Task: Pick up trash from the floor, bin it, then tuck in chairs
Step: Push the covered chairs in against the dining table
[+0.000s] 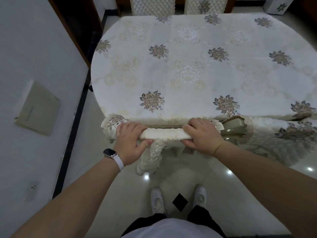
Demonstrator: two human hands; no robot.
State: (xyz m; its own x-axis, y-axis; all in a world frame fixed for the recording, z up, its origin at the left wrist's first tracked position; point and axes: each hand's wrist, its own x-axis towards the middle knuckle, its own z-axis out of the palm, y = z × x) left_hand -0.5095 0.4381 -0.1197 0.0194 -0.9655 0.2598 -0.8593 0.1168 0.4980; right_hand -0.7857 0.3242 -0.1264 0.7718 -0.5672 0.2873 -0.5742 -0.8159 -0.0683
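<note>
The worktop (188, 79) is covered with a matt cream cloth (240, 40), on which flowers are embroidered in faintly shiny thread. The top of the chair (164, 133) is wrapped in similar cloth, finished with a rough lace edge (109, 124). The floor (240, 177) is laid with smooth, glossy tiles, in which light is mirrored. The wall (34, 48) is painted matt white. Quilted, slightly shiny fabric is seen on the far chairs (151, 6). A glossy face and a smooth white strap (119, 162) are seen on the watch (109, 153).
</note>
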